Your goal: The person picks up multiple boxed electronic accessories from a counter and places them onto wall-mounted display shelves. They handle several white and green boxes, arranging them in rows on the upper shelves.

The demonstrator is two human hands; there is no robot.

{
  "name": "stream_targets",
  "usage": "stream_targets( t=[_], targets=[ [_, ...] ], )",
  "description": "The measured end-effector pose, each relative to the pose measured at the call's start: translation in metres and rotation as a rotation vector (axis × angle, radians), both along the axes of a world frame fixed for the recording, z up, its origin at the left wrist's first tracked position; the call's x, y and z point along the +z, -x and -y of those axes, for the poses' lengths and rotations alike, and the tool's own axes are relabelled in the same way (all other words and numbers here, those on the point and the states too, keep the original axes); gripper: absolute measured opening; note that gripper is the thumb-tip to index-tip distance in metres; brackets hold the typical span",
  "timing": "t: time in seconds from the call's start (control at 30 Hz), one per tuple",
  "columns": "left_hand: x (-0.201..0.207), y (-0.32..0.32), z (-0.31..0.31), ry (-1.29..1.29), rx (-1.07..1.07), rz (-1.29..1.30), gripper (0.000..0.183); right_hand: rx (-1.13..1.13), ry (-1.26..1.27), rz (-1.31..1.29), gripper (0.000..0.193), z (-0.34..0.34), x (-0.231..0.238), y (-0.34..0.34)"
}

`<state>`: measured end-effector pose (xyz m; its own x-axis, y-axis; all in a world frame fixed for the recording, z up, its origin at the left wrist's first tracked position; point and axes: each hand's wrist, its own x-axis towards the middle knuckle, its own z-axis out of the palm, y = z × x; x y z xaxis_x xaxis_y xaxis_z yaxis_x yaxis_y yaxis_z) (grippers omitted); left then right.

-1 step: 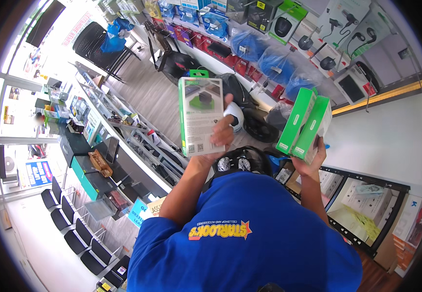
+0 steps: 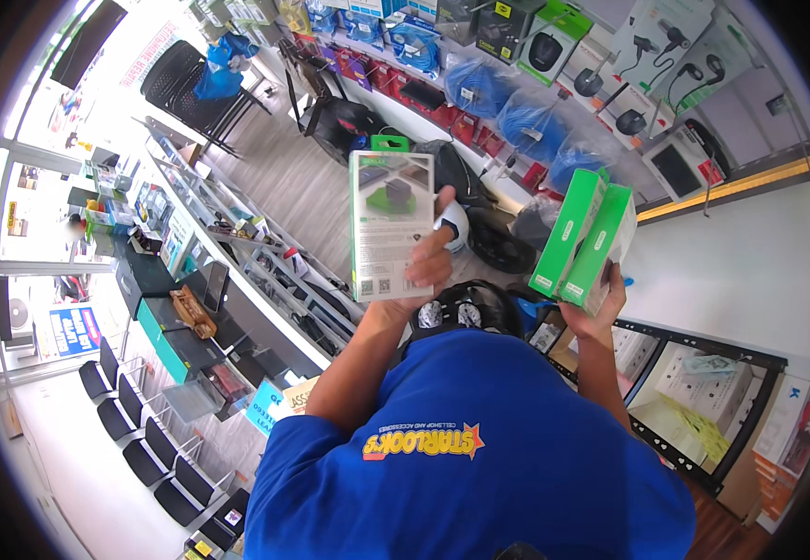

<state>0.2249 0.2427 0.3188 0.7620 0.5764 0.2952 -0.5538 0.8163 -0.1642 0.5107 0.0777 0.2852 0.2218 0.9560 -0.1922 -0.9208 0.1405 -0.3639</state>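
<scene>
In the middle of the frame my left hand (image 2: 431, 263) is closed around the lower right part of a flat white box (image 2: 391, 247), its fingers lying over the right edge and onto the printed face. That box stands upright, with a green hang tab (image 2: 390, 143) on its top end. Right of centre, my right hand (image 2: 603, 310) grips the bottom ends of two narrow green boxes: the left green box (image 2: 568, 235) and the right green box (image 2: 605, 245) lean side by side, tilted to the right.

Across the top of the frame hang bagged blue cable coils (image 2: 476, 89), with an earphone package (image 2: 676, 56) at upper right. A blue bag (image 2: 218, 82) is on a black chair (image 2: 173, 82) at upper left. At left, a long brown tray (image 2: 193, 313) sits on a dark bench (image 2: 181, 349). A black-framed rack (image 2: 746, 351) stands at lower right, beyond my blue shirt (image 2: 479, 495).
</scene>
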Motion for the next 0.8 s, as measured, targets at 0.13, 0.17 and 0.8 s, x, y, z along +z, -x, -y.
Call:
stream_targets(
  t=[0.13,0.17,0.8],
  targets=[
    [-0.018,-0.014,0.007,0.005,-0.233,0.179,0.089,0.012,0.028,0.007,0.055,-0.011,-0.004,0.002],
    [-0.02,-0.016,0.008,-0.014,-0.27,0.16,0.089,0.023,0.033,0.003,0.055,-0.013,-0.005,0.001],
    [-0.012,-0.023,-0.018,-0.748,0.686,-1.185,0.056,-0.051,0.077,-0.031,0.06,0.005,-0.007,-0.01]
  ],
)
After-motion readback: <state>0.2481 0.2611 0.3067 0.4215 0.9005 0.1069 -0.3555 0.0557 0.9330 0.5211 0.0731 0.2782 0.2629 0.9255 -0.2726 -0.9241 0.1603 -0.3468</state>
